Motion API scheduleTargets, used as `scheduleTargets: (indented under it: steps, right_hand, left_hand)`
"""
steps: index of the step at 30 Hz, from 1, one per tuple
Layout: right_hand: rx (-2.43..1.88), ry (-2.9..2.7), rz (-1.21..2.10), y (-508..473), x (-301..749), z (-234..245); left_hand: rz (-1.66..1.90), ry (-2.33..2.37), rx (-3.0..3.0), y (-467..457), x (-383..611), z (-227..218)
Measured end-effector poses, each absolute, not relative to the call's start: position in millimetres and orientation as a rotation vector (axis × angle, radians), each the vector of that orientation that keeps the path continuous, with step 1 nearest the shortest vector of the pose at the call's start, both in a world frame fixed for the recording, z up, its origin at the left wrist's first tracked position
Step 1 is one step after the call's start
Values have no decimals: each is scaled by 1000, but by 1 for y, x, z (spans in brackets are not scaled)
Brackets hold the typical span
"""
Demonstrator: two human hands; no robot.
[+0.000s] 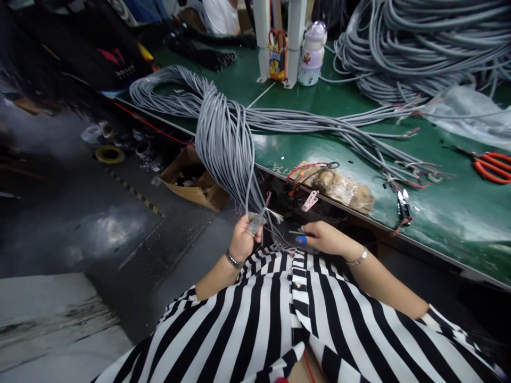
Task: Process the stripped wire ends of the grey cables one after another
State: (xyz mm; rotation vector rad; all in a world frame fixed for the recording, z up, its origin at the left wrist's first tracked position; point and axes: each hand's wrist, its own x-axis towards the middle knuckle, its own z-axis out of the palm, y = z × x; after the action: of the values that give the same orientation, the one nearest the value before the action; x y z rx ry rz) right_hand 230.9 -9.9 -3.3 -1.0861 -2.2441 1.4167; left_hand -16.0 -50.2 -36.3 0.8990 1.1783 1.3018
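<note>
My left hand [240,242] is closed on the end of a grey cable [248,191], with grey wrapping around a finger or thumb. Thin coloured wires [268,200] and a white frayed strand [275,215] stick out beside it. The cable belongs to a thick grey bundle [225,133] that hangs over the table edge. Just to the right, my right hand [327,238] is closed in front of my striped shirt. A small slim item and a blue patch [301,240] show at its fingertips; I cannot make out what it grips. Loose wire ends lie between the hands.
The green table [279,146] carries the bundle's stripped ends, orange-handled scissors [493,166], small cutters [404,207] and a taped wooden block [339,186] with a pink clip [310,201]. A cable heap [423,42] and a bottle [312,56] stand behind. Below is a cardboard box [199,189].
</note>
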Motion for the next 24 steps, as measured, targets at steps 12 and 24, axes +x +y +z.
scheduleTargets:
  steps: [12, 24]
  right_hand:
    - [-992, -1975, 997, -23, 177, -4]
    - [-535, -1226, 2430, -12, 197, -22]
  left_hand:
    - [1022, 1085, 1086, -61, -11, -28]
    - [724, 714, 1024, -47, -22, -40]
